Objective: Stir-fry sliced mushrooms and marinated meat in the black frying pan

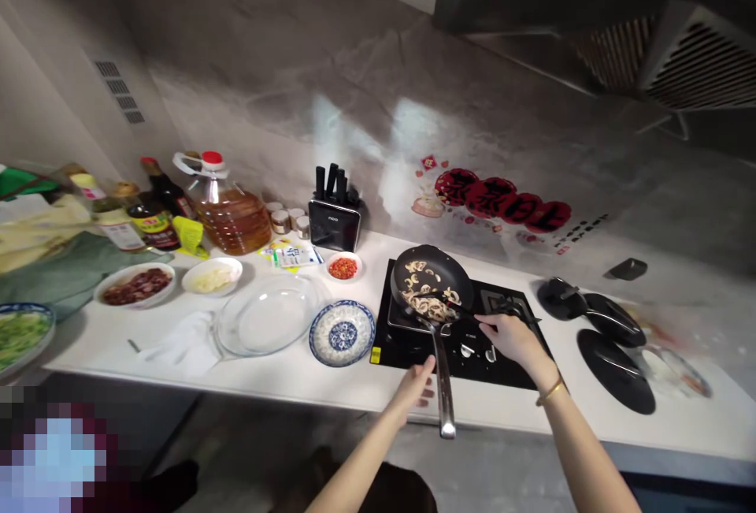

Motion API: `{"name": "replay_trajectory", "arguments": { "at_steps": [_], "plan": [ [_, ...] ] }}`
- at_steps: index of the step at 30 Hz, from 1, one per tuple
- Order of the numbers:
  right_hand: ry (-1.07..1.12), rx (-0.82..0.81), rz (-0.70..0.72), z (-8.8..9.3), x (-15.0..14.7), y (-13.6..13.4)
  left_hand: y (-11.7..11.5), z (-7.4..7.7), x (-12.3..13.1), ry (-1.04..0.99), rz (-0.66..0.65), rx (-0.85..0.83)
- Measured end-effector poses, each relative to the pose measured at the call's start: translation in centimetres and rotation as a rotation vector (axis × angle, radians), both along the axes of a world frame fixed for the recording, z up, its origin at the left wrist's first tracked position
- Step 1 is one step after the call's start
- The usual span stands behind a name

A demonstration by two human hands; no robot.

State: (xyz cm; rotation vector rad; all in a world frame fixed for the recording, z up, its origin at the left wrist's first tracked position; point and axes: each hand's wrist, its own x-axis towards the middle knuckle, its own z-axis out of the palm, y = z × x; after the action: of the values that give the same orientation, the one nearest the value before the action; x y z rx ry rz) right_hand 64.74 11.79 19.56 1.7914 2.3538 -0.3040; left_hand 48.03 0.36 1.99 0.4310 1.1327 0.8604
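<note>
Sliced mushrooms (434,307) lie in a black frying pan (452,267) on the left burner of the cooktop (407,347). The pan's long metal handle (444,387) points toward me over the counter edge. My right hand (513,340) is closed around a black spatula (464,310), whose far end is among the mushrooms. Just left of the pan handle, my left hand (415,387) has its fingers apart and holds nothing. A blue-and-white patterned plate (342,335) sits left of the cooktop.
Left along the counter are a glass plate (268,314), bowls of chopped red peppers (343,267), pale slices (213,278) and dark meat (135,286). Behind stand a knife block (335,223) and oil jug (233,210). Black lids (615,369) lie right. A person (59,458) is at lower left.
</note>
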Motion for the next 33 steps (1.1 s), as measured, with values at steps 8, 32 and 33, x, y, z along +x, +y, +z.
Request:
{"name": "replay_trajectory", "arguments": {
  "at_steps": [8,32,33],
  "plan": [
    [0.054,0.038,0.206,-1.9,3.6,3.4,-1.3,1.5,6.5,-0.255,0.246,-0.087],
    [-0.059,0.052,0.36,-2.4,4.3,4.8,-2.2,1.8,7.6,-0.106,0.267,-0.041],
    [-0.055,0.08,0.337,-3.2,3.4,5.3,-2.2,1.7,7.6,-0.11,0.27,-0.04]
  ]
}}
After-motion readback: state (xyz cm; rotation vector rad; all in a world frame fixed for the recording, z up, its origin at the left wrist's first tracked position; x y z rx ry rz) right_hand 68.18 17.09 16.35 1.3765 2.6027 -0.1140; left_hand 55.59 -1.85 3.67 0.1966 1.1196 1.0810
